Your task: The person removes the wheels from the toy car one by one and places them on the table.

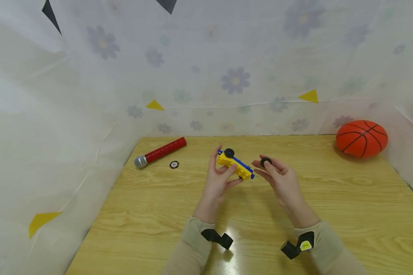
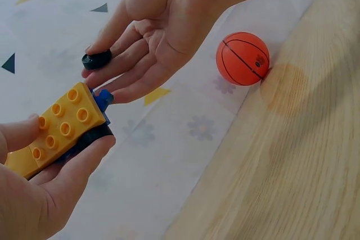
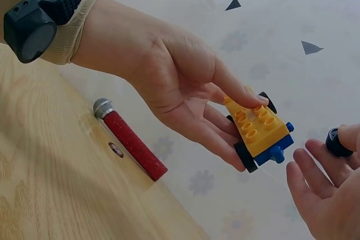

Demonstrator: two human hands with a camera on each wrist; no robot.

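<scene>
Head view shows both forearms cut off by the bottom edge of the frame, and the small disc (image 1: 174,164) lying on the worktop (image 1: 330,214) left of centre is too small to identify. The underside of the toy car (image 1: 234,164) is hidden against the left hand's palm; how many wheels it carries cannot be told, though one black wheel shows at its far end and another at the near end in the right wrist view. The left hand (image 1: 218,177) holds the yellow and blue brick car just above the worktop at the frame's centre, fingers curled under it and thumb laid on its studded top (image 3: 256,130). The right hand (image 1: 278,175), just right of the car and apart from it, pinches a loose black wheel (image 1: 265,161) between thumb and fingertips, the other fingers spread loosely (image 2: 97,60). A red microphone (image 1: 160,152) with a grey head lies at the worktop's upper left, and an orange basketball (image 1: 361,138) sits at its upper right against the flowered sheet (image 1: 234,80).
</scene>
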